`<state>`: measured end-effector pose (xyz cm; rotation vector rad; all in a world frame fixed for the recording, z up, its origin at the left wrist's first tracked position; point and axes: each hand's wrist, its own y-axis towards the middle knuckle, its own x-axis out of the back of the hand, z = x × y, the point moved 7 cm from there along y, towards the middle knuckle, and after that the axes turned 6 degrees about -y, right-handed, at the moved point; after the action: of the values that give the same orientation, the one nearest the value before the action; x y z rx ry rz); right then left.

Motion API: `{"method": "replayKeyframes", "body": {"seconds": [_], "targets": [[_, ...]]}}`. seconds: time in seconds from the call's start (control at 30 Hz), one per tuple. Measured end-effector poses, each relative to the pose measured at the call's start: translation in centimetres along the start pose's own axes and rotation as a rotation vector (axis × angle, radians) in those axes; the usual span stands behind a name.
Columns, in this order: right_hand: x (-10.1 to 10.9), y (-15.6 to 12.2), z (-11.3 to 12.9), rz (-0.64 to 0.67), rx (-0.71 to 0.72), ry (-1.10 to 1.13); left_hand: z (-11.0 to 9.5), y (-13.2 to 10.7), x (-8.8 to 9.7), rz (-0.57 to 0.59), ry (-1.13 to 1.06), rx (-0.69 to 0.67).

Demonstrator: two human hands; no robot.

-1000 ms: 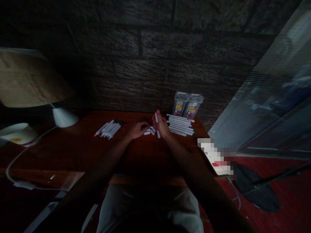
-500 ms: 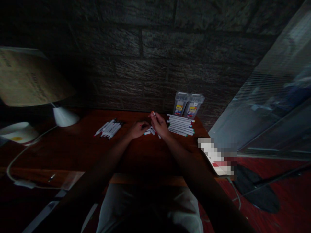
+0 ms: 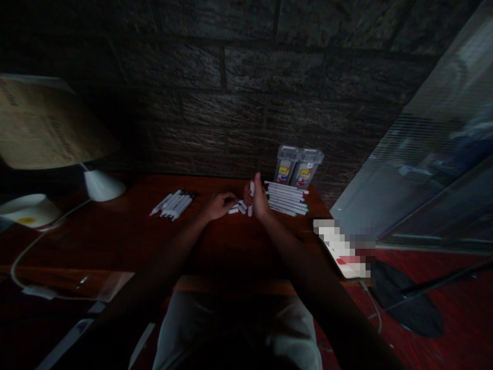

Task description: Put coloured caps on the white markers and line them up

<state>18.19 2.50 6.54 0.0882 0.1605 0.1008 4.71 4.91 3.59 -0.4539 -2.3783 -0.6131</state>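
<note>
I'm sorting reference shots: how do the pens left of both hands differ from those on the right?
The left pens slant, far ends rightward; the right pens lie nearly sideways. The left pens show mostly dark ends, the right pens several green ones. Both groups have whitish barrels and lie on the table.

Markers (image 3: 288, 193) look smooth plastic, the cases (image 3: 283, 163) clear glossy plastic, the desk (image 3: 115, 241) smooth wood, the block wall (image 3: 246, 69) rough, matt
</note>
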Motion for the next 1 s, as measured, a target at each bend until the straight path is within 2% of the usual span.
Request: {"method": "replayKeyframes", "body": {"seconds": [0.13,0.27,0.47,0.73,1.0], "targets": [[0.44,0.52,0.12,-0.036,0.019,0.062,0.07,0.02,-0.02,0.001,-0.004,0.008],[0.32,0.74,-0.09,-0.008,-0.004,0.058,0.07,0.05,-0.01,0.001,0.001,0.004],[0.2,0.7,-0.22,0.025,0.045,0.041,0.0,-0.02,0.05,-0.007,0.004,0.007],[-0.07,0.35,-0.03,0.044,-0.027,0.02,-0.02,-0.03,0.05,-0.001,0.005,0.012],[-0.16,0.28,0.07,0.05,-0.004,0.01,0.15,0.07,-0.08,0.003,-0.014,-0.007]]}}
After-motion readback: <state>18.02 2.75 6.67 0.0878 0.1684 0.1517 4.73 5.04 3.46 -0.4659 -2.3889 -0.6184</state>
